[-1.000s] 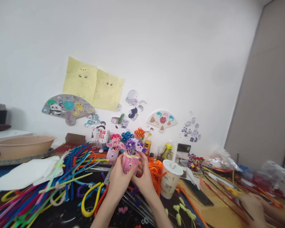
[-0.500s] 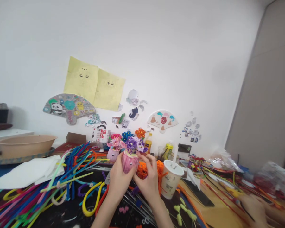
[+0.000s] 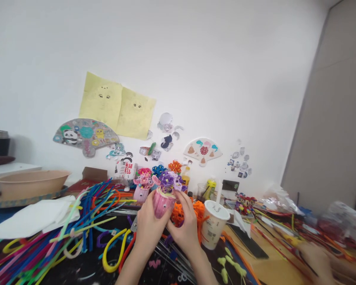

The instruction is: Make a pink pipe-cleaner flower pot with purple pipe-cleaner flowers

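Observation:
A small pink pot [image 3: 163,204] with googly eyes and purple pipe-cleaner flowers [image 3: 169,181] is lifted between both my hands at the centre. My left hand [image 3: 148,228] wraps round the pot's left side. On its right side my right hand [image 3: 184,225] has its fingers curled against the pot. A second pink flower pot [image 3: 141,192] stands on the table just behind and to the left. Orange pipe-cleaner pieces [image 3: 197,211] lie right behind my right hand.
Heaps of coloured pipe cleaners [image 3: 59,233] cover the left of the table, with a white paper cup and straw [image 3: 213,225] to the right. White paper [image 3: 32,217] and a tan bowl [image 3: 29,183] sit far left. Another person's hand [image 3: 314,257] works at the lower right.
The pot has turned slightly in my hands and my right hand's fingers have shifted back onto its side. The view barely moved.

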`<control>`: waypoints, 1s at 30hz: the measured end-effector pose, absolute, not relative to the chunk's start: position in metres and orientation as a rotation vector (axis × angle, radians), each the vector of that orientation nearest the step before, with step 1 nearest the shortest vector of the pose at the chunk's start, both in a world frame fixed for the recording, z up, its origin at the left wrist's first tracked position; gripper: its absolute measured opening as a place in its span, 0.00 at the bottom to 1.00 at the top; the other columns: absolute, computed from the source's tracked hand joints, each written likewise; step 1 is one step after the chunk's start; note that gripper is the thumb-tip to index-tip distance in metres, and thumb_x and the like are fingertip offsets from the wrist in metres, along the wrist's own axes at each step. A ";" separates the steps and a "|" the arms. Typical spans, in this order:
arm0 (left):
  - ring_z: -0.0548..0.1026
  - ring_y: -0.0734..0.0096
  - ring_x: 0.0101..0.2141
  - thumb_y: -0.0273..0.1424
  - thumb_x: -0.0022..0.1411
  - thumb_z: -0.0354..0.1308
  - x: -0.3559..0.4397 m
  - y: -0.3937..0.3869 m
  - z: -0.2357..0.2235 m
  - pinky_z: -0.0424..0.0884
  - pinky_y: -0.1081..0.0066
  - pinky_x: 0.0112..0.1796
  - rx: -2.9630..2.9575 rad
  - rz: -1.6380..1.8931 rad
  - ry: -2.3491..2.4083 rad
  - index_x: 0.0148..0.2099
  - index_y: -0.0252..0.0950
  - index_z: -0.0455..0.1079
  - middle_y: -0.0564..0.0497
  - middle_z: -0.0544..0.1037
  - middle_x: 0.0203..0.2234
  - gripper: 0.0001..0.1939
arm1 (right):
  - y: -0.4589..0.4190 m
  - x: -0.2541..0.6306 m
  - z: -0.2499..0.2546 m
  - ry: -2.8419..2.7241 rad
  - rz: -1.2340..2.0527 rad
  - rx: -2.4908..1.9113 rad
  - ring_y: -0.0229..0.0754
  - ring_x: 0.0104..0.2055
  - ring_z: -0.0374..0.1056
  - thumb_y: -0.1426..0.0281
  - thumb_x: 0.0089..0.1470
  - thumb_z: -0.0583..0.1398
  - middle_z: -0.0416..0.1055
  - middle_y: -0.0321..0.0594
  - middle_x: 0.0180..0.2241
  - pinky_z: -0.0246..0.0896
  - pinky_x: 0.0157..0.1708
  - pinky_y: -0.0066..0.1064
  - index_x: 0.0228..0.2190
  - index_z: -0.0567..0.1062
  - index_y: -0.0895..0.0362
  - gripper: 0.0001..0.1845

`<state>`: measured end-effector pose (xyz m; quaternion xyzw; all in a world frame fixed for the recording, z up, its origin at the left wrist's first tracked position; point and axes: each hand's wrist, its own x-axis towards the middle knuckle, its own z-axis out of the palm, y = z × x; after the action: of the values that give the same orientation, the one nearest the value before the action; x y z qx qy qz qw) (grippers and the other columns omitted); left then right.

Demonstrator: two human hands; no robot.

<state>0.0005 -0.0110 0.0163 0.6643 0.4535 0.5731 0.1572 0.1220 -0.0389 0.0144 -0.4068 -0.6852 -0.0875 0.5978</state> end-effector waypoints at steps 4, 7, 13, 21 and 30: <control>0.71 0.54 0.48 0.44 0.52 0.55 0.001 -0.010 0.017 0.66 0.59 0.47 1.911 1.644 1.320 0.56 0.34 0.57 0.40 0.72 0.48 0.32 | -0.041 0.121 0.017 -1.588 -0.168 -0.936 0.53 0.56 0.57 0.75 0.42 0.60 0.62 0.44 0.53 0.53 0.56 0.48 0.53 0.65 0.51 0.33; 0.70 0.54 0.49 0.44 0.52 0.55 0.001 -0.011 0.018 0.65 0.58 0.48 1.922 1.647 1.338 0.56 0.34 0.58 0.40 0.71 0.48 0.32 | -0.042 0.121 0.018 -1.599 -0.158 -0.956 0.54 0.56 0.57 0.75 0.41 0.60 0.62 0.44 0.53 0.52 0.56 0.48 0.52 0.66 0.51 0.33; 0.69 0.55 0.50 0.43 0.53 0.55 0.001 -0.013 0.018 0.64 0.58 0.49 1.921 1.642 1.301 0.57 0.34 0.58 0.40 0.70 0.49 0.31 | -0.043 0.120 0.020 -1.600 -0.154 -0.964 0.53 0.55 0.57 0.75 0.41 0.60 0.61 0.45 0.50 0.53 0.55 0.46 0.50 0.67 0.52 0.31; 0.71 0.55 0.47 0.42 0.50 0.57 0.000 -0.013 0.020 0.65 0.60 0.47 1.755 1.622 1.233 0.56 0.35 0.58 0.42 0.73 0.46 0.33 | -0.040 0.119 0.020 -1.460 -0.021 -0.927 0.47 0.45 0.64 0.73 0.42 0.62 0.64 0.44 0.47 0.63 0.45 0.40 0.50 0.62 0.53 0.31; 0.70 0.57 0.49 0.42 0.52 0.56 -0.002 -0.005 0.011 0.65 0.62 0.47 1.875 1.618 1.318 0.56 0.36 0.57 0.43 0.71 0.49 0.31 | -0.038 0.121 0.020 -1.604 -0.053 -0.974 0.50 0.54 0.58 0.76 0.44 0.59 0.61 0.43 0.50 0.54 0.55 0.43 0.50 0.65 0.51 0.29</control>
<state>-0.0020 -0.0053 0.0107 0.6590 0.4631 0.5685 0.1675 0.1208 -0.0381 0.0201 -0.4184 -0.6893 -0.0228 0.5910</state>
